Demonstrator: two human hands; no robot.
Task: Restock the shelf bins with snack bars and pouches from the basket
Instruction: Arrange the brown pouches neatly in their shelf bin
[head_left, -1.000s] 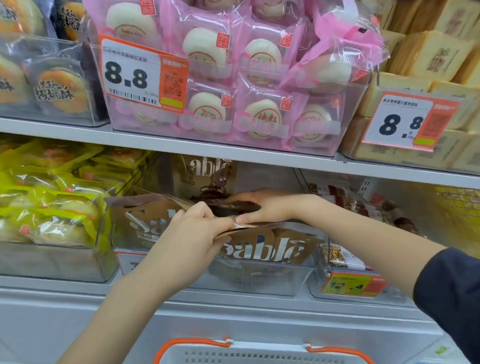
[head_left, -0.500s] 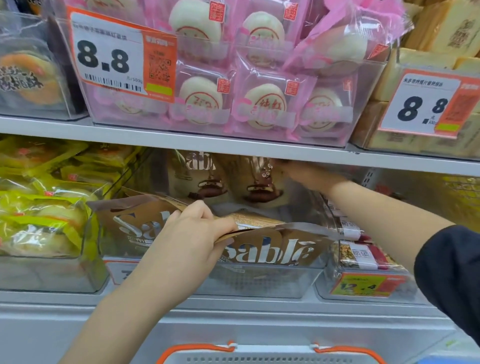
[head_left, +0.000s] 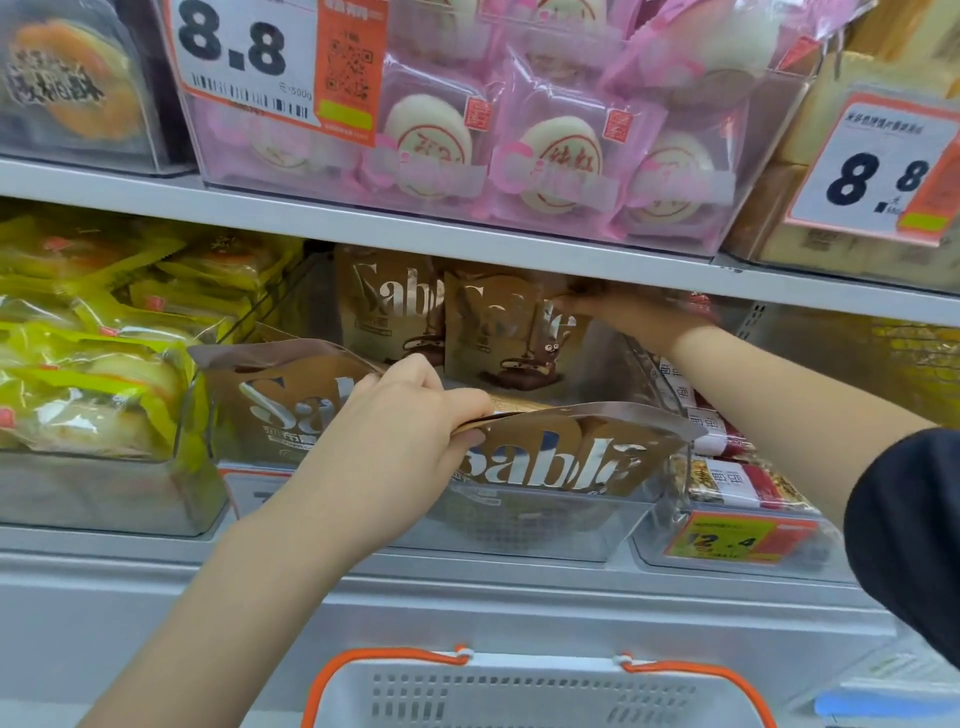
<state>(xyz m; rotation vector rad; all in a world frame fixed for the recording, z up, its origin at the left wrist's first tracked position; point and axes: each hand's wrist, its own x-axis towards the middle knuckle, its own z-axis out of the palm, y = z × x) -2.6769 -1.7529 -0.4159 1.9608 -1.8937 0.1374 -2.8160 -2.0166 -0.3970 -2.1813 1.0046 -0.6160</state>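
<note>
A clear shelf bin (head_left: 545, 525) on the lower shelf holds brown "Sable" pouches. My left hand (head_left: 400, 441) grips the top edges of the front pouches (head_left: 561, 457) and holds them tipped forward. Deeper in the bin, my right hand (head_left: 628, 317) pinches the top right corner of an upright Sable pouch (head_left: 498, 332), which stands next to another upright one (head_left: 384, 306). The white basket with an orange rim (head_left: 530, 691) shows at the bottom edge; its contents are hidden.
Yellow-wrapped buns (head_left: 88, 374) fill the bin on the left. Red snack bars (head_left: 727, 467) sit in the bin on the right, above a 12.4 price tag (head_left: 727, 540). The upper shelf (head_left: 467, 234) carries pink pastry packs (head_left: 519, 145) and 8.8 price tags.
My right hand left the front pouches, reached to the back of the bin and now holds an upright pouch there. My left hand kept its grip on the front pouches. The camera moved closer.
</note>
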